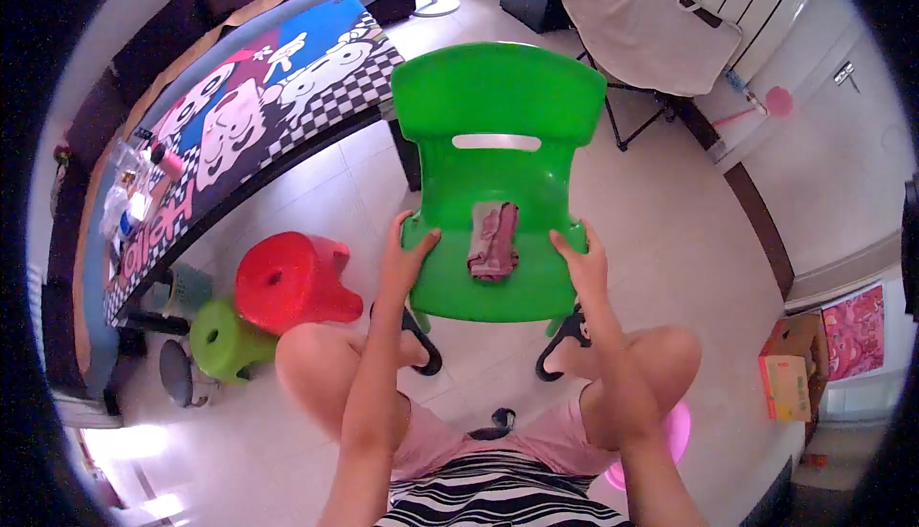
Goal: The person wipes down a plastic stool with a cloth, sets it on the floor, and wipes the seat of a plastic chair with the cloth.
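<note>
A green plastic chair (479, 182) stands in front of my knees, its backrest on the far side. On its seat lies a small folded bundle of pink and beige cloth (494, 242). My left hand (409, 251) grips the left edge of the seat, thumb on top and fingers over the side. At the right edge, my right hand (582, 257) holds the seat in the same way. Neither hand touches the cloth.
A long table (316, 120) with a cartoon cover runs along the left. Below it are a red stool (287, 278) and a green stool (225, 340). A folding chair (656, 34) stands at the back right, a cardboard box (787, 388) at the lower right.
</note>
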Demonstrator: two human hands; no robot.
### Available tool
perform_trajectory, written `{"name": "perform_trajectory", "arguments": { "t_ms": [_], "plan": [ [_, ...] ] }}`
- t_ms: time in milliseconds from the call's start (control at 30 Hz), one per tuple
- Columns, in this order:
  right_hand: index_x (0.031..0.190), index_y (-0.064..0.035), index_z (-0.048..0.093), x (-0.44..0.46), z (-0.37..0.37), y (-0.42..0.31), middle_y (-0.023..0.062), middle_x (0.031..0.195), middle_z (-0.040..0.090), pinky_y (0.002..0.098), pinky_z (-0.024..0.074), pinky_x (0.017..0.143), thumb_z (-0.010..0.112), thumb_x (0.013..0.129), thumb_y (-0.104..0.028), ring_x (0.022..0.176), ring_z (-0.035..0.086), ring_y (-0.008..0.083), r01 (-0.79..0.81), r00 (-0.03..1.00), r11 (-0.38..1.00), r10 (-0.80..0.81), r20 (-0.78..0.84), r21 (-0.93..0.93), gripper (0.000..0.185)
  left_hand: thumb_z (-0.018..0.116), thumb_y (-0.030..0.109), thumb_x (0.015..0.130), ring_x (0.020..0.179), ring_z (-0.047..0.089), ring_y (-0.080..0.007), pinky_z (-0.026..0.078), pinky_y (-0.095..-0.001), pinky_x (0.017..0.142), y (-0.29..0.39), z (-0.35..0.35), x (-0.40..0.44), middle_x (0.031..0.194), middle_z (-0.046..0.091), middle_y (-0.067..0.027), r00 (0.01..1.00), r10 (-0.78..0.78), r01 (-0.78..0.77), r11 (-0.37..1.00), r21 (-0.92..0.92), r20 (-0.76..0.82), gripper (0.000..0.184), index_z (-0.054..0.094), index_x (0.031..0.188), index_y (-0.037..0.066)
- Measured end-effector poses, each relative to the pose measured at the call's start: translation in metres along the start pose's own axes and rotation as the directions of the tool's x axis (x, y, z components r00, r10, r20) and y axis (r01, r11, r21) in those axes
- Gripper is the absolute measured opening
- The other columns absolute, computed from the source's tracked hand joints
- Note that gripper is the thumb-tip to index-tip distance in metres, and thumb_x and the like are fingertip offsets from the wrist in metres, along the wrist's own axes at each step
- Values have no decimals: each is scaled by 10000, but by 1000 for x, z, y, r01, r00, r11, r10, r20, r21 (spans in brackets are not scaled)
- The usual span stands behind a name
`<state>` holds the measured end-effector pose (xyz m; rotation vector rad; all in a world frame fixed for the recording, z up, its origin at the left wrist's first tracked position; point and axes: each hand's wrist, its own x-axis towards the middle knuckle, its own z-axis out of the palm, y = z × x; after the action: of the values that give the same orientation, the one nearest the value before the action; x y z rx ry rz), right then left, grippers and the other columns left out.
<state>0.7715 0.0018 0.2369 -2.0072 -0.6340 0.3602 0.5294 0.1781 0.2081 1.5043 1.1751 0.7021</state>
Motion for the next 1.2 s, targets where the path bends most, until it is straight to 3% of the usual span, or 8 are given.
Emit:
{"name": "perform_trajectory", "arguments": {
  "t_ms": [67,167,300,467,700,800,1100,1200],
  "plan": [
    [1301,16,503,-13,-4,13,194,1114,651,378,478,892,764,693,-573,1028,635,299,47,999,998,-47,6,29,886,753,387,778,920,624,-231,503,-341,795,-3,-11,-20,1100,612,-145,999,43,-42,997,-68,7,645,461,1289,123],
    [1303,14,504,-45,-16,-4,196,1109,653,370,479,887,757,702,-574,1024,637,294,86,995,990,-92,-47,-113,878,750,342,795,902,616,-215,506,-319,776,33,-34,-68,1081,603,-145,999,33,-33,996,-83,-8,631,447,1290,97],
    [1311,23,496,-78,-33,-18,204,1104,654,367,478,887,762,702,-560,1019,639,287,47,996,998,-51,78,46,883,769,283,798,848,640,-203,537,-328,718,22,-50,-102,1051,628,-138,983,152,-159,985,-64,-99,621,452,1299,97],
    [1321,33,485,-125,-39,-23,192,1094,661,353,482,877,775,714,-506,995,647,267,101,994,985,-105,24,136,862,763,327,791,856,631,-194,526,-306,708,5,-69,-140,1071,605,-152,991,110,-123,972,-202,-72,640,451,1289,75],
    [1346,27,459,-177,-39,-31,186,1121,650,342,484,872,777,733,-455,986,645,262,55,992,984,-72,100,170,842,771,325,780,858,650,-203,531,-312,715,-4,-104,-189,1065,630,-142,988,123,-144,957,-252,-96,654,450,1295,82],
    [1347,21,460,-198,-30,-41,190,1144,639,342,481,879,776,734,-456,1006,637,265,79,989,976,-102,109,204,838,772,330,773,885,645,-203,527,-317,744,-13,-126,-200,1087,627,-137,977,146,-167,977,-132,-155,661,451,1298,91],
    [1329,44,467,-263,41,-62,199,1159,626,338,458,921,778,745,-432,1049,615,250,92,986,984,-111,122,153,815,768,383,760,1024,614,-246,488,-350,862,-63,-215,-222,1143,613,-157,965,171,-193,976,-98,-198,700,439,1311,103],
    [1330,49,464,-292,74,-72,199,1169,623,337,461,916,781,750,-413,1047,616,248,94,981,979,-123,153,179,807,758,380,775,1033,607,-247,479,-348,876,-82,-253,-234,1164,602,-161,982,64,-74,996,-47,-179,698,422,1322,105]
  ]
}}
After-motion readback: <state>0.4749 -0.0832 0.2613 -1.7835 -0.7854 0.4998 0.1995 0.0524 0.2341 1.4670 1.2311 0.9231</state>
